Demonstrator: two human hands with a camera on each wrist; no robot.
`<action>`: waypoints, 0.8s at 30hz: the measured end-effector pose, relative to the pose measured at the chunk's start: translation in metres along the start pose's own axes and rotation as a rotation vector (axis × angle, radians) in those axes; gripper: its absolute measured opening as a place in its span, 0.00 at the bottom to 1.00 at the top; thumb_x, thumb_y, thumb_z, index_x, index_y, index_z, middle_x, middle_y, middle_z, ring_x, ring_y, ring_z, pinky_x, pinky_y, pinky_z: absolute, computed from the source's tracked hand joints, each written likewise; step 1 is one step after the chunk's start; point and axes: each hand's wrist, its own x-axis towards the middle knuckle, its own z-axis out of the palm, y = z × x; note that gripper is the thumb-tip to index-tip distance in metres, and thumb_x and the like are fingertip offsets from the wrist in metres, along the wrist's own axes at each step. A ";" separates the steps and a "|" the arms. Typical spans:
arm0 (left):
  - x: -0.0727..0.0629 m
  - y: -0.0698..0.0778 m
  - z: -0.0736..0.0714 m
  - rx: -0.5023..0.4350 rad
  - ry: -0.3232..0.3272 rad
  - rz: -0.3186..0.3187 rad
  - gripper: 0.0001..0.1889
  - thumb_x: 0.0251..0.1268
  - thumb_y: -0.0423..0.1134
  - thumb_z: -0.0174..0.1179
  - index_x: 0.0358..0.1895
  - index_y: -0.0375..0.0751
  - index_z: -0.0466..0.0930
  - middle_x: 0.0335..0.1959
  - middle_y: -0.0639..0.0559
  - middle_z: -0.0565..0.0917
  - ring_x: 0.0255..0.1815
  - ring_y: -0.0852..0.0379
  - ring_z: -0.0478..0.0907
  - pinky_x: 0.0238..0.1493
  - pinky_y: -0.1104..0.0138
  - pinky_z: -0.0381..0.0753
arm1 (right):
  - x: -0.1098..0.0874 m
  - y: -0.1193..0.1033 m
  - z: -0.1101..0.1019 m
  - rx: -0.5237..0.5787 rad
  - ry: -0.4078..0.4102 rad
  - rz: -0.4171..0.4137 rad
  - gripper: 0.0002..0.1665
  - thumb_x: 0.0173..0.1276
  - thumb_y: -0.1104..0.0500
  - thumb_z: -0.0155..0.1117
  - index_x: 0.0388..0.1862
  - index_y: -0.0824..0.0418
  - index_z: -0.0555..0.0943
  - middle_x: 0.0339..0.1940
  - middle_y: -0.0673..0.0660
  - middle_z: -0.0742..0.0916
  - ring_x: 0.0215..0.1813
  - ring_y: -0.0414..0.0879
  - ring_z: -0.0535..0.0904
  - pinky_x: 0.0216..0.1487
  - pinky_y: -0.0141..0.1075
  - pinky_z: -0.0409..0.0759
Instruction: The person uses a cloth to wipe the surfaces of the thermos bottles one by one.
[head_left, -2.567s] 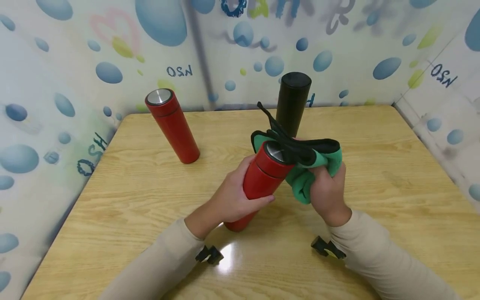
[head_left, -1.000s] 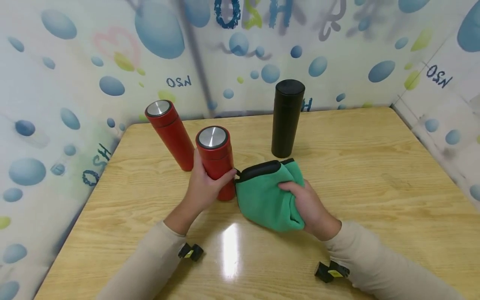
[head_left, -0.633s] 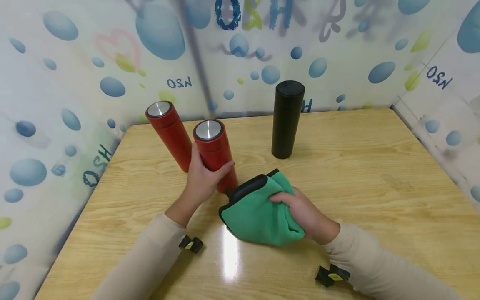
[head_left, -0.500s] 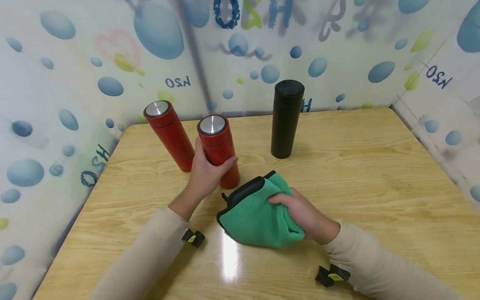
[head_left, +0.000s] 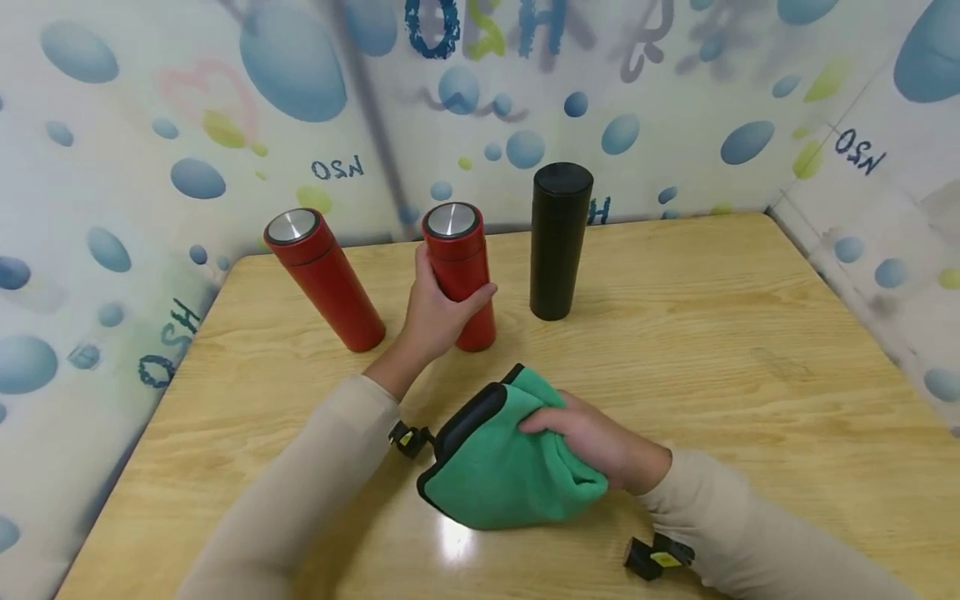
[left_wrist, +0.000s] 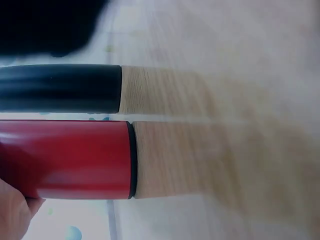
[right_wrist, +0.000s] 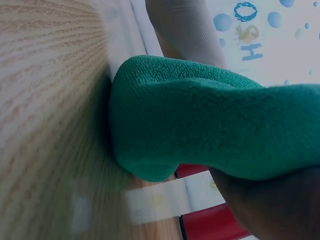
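My left hand [head_left: 441, 312] grips an upright red thermos flask [head_left: 465, 275] with a silver lid, thumb across its front. In the left wrist view the flask [left_wrist: 75, 160] has its dark base at or very close to the tabletop. My right hand [head_left: 600, 437] holds a bunched green cloth [head_left: 510, 471] with black edging, thumb on top, low over the near middle of the table. The right wrist view shows the cloth [right_wrist: 190, 120] hiding most of that hand. A second red thermos flask [head_left: 326, 279] stands left of the held one, and a black flask [head_left: 558, 242] stands to its right.
The wooden table [head_left: 712, 358] ends at the back against a wall [head_left: 510, 108] covered in blue dots and letters. Small black devices are strapped at the left wrist [head_left: 408, 437] and right wrist [head_left: 656, 558].
The red flask in my left hand has come away from the cloth, dipped left, then moved right and back between the other flasks. The cloth in my right hand has come down and nearer.
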 end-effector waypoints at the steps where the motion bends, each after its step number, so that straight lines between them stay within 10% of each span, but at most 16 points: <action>1: 0.002 -0.001 0.002 0.001 0.001 -0.002 0.46 0.58 0.47 0.73 0.73 0.58 0.50 0.67 0.58 0.70 0.68 0.56 0.68 0.63 0.52 0.79 | 0.000 0.000 0.000 0.004 0.001 0.002 0.15 0.72 0.60 0.52 0.56 0.59 0.72 0.47 0.50 0.84 0.47 0.41 0.83 0.50 0.34 0.84; 10: 0.022 -0.002 0.019 -0.014 -0.004 -0.001 0.45 0.59 0.45 0.72 0.72 0.57 0.50 0.67 0.57 0.70 0.68 0.56 0.69 0.62 0.54 0.80 | 0.001 -0.002 -0.002 -0.007 0.030 0.001 0.15 0.72 0.60 0.51 0.55 0.58 0.72 0.48 0.49 0.84 0.48 0.41 0.82 0.52 0.34 0.83; 20: 0.006 0.023 0.001 0.013 -0.016 0.004 0.62 0.57 0.40 0.73 0.81 0.61 0.29 0.79 0.50 0.58 0.80 0.51 0.55 0.77 0.52 0.62 | 0.002 -0.002 -0.001 -0.007 0.046 -0.022 0.14 0.72 0.60 0.51 0.55 0.58 0.72 0.48 0.49 0.84 0.48 0.40 0.82 0.53 0.33 0.83; 24: -0.011 0.020 -0.020 0.128 0.042 0.156 0.52 0.60 0.42 0.71 0.81 0.57 0.43 0.79 0.54 0.59 0.80 0.58 0.54 0.80 0.60 0.56 | 0.001 -0.002 -0.001 0.008 0.033 -0.024 0.13 0.73 0.60 0.50 0.54 0.57 0.72 0.48 0.48 0.84 0.48 0.40 0.82 0.52 0.33 0.83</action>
